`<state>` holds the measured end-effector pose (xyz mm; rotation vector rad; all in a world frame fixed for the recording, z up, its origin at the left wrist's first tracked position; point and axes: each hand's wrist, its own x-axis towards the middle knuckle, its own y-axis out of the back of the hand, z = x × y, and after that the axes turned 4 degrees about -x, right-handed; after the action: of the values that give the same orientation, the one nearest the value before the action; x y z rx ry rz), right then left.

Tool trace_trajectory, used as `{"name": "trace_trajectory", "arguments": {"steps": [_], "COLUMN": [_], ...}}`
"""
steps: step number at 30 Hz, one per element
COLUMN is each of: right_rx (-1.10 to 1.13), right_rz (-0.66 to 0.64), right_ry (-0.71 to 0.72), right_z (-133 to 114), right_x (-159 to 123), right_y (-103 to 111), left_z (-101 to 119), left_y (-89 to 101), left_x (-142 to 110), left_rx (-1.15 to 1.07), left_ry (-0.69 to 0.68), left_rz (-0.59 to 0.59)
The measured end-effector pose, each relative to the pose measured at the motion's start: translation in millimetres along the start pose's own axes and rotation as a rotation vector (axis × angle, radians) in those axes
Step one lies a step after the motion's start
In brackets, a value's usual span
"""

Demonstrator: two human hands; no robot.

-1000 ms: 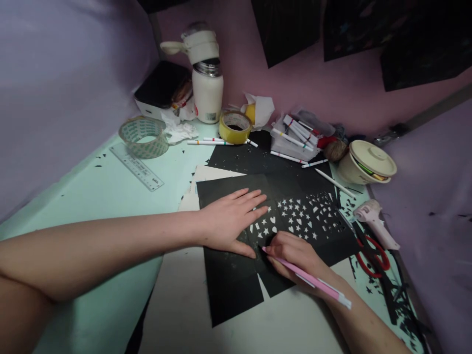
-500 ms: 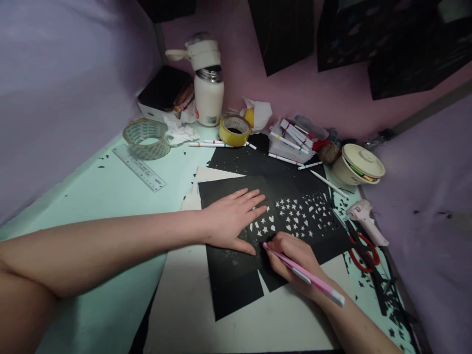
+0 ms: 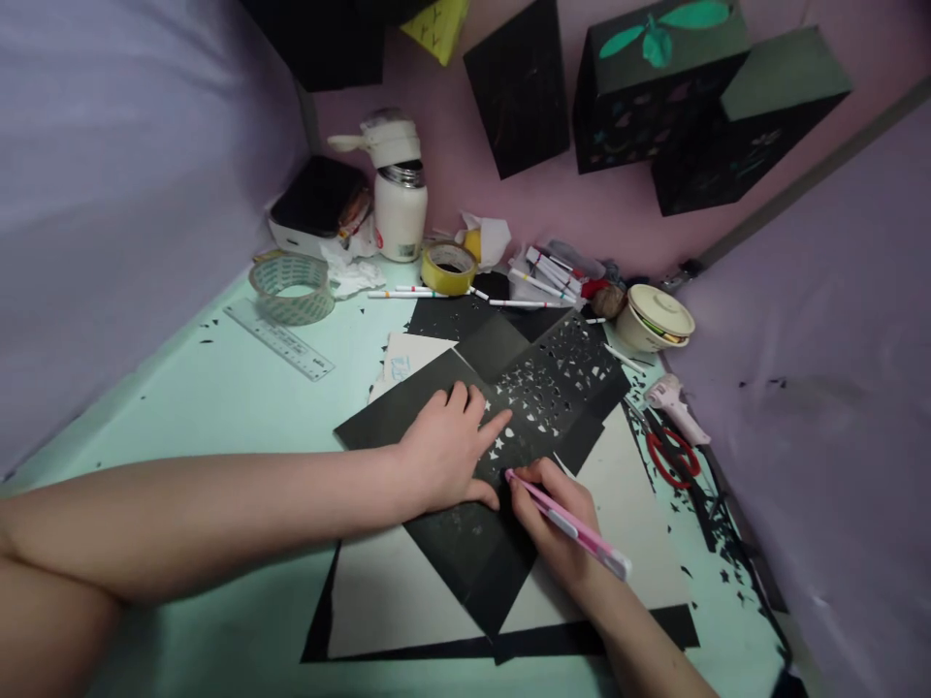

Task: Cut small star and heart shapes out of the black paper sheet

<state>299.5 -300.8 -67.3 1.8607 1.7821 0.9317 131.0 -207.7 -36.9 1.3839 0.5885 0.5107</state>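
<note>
A sheet of black card, pierced with several small star, heart and angular cut-outs, lies turned at a slant on a pale board. My left hand presses on the card, with some fingers bent and the index finger and thumb apart. In my right hand is a slim pink craft knife, held like a pen. Its tip points at the card just right of my left thumb. The blade itself is too small to make out.
A clear ruler, tape rolls and an open white flask stand toward the back left. Red-handled scissors, a glue gun, a lidded bowl and black paper scraps lie right. Black boxes hang above.
The card has turned counterclockwise on the board. My left hand's fingers have gone from flat to bent. The knife stays in my right hand, and the view has shifted.
</note>
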Motion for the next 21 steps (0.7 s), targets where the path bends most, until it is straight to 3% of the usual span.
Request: {"name": "trace_trajectory", "arguments": {"steps": [3,7,9,13,21], "right_rx": [-0.002,0.000,-0.008,-0.059,-0.191], "right_rz": [0.025,0.062,0.080,0.087,0.133], "right_ry": [-0.027,-0.046,-0.043,-0.038,-0.030], "right_z": [-6.0,-9.5,-9.3,-7.3,-9.0], "right_x": [-3.7,-5.4,-5.7,-7.2,-12.0], "right_y": [-3.1,-5.0,-5.7,-7.3,-11.5], "left_z": [-1.9,-14.9,-20.4,-20.3,-3.3], "left_y": [3.9,-5.5,-13.8,-26.6,-33.2], "left_x": [-2.6,4.0,8.1,10.4,4.8], "left_rx": [0.022,-0.056,-0.129,-0.230,-0.242], "left_ry": [-0.038,-0.307,-0.391,-0.339,-0.162], "left_rz": [0.012,0.102,0.087,0.017,0.023]}}
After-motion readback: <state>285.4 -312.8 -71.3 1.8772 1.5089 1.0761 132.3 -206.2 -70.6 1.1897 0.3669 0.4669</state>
